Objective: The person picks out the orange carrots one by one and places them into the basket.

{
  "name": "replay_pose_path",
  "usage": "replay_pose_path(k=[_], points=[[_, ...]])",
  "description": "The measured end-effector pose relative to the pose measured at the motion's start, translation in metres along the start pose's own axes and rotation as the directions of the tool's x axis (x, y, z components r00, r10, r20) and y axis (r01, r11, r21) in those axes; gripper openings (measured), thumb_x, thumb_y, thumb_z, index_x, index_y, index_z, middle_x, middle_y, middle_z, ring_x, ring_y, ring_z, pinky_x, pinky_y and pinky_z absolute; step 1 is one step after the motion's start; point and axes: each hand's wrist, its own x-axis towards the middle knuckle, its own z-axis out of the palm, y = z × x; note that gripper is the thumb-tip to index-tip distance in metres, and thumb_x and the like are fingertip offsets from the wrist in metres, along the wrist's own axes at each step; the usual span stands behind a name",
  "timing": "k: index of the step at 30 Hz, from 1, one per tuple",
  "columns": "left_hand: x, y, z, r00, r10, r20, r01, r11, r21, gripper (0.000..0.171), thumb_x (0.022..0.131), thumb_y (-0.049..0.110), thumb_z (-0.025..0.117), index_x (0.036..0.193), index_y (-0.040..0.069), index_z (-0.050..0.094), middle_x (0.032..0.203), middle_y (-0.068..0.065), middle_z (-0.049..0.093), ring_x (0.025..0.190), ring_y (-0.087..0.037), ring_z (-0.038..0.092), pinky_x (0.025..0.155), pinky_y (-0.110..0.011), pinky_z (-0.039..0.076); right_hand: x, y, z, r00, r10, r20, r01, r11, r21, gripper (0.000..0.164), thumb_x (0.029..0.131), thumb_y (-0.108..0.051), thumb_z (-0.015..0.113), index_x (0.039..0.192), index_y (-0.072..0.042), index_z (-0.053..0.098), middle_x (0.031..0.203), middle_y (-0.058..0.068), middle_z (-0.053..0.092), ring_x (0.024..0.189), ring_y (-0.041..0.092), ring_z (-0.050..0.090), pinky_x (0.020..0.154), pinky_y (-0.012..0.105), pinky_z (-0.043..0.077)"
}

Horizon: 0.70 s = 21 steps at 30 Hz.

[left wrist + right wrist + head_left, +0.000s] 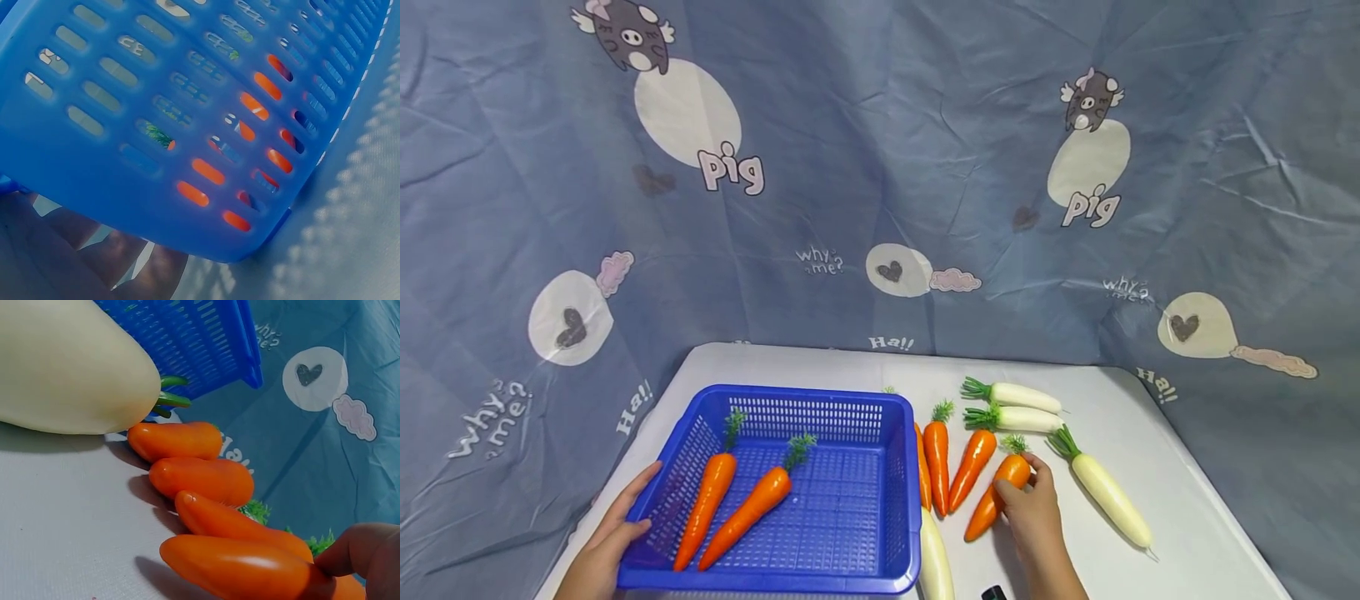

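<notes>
A blue plastic basket (898, 467) stands left of centre, and two orange carrots (760, 500) with green tops lie inside it. My left hand (606, 542) grips the basket's left side, thumb over the rim; in the left wrist view its fingers (156, 269) show below the slotted wall. Right of the basket, my right hand (1033, 500) pinches a carrot (981, 517) near its leafy end, thumb on top. That carrot (244, 562) is nearest the camera in the right wrist view, its tip pointing left. Other carrots (937, 458) lie beside it, towards the basket.
Two white radishes (1026, 396) lie at the back, and another radish (1108, 492) lies right of my right hand. A further white radish (934, 558) lies along the basket's right side. A small black object (993, 592) shows at the front edge. Patterned blue cloth (820, 167) hangs behind the white table (1180, 467).
</notes>
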Motion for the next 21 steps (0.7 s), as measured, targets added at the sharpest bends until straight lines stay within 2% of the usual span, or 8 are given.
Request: replay_pose_path(k=[6, 14, 21], points=[[0.002, -0.003, -0.003, 0.994, 0.071, 0.086, -0.069, 0.997, -0.025, 0.070, 0.110, 0.002, 0.023, 0.169, 0.030, -0.001, 0.140, 0.038, 0.045, 0.122, 0.006, 0.057, 0.090, -0.032, 0.057, 0.000, -0.002, 0.001, 1.000, 0.017, -0.007, -0.017, 0.999, 0.045, 0.078, 0.089, 0.000, 0.061, 0.158, -0.004, 0.027, 0.148, 0.032, 0.031, 0.118, 0.040, 0.052, 0.075, 0.032, 0.057], [0.003, -0.004, -0.006, 0.992, 0.089, 0.093, -0.089, 0.996, -0.006, 0.070, 0.109, 0.001, 0.023, 0.169, 0.028, 0.001, 0.143, 0.038, 0.043, 0.123, 0.008, 0.055, 0.090, -0.028, 0.056, -0.004, -0.010, 0.002, 1.000, 0.012, -0.012, -0.011, 0.999, 0.050, 0.079, 0.089, 0.000, 0.063, 0.159, -0.003, 0.027, 0.145, 0.031, 0.034, 0.117, 0.040, 0.053, 0.075, 0.029, 0.057], [0.003, -0.003, -0.005, 0.995, 0.067, 0.079, -0.065, 0.997, -0.028, 0.069, 0.110, 0.003, 0.023, 0.169, 0.031, 0.002, 0.140, 0.039, 0.045, 0.121, 0.007, 0.057, 0.090, -0.030, 0.057, -0.012, -0.019, 0.001, 0.999, -0.029, 0.020, 0.028, 0.997, 0.071, 0.079, 0.089, -0.002, 0.064, 0.159, -0.002, 0.028, 0.143, 0.030, 0.035, 0.113, 0.036, 0.056, 0.076, 0.026, 0.057]])
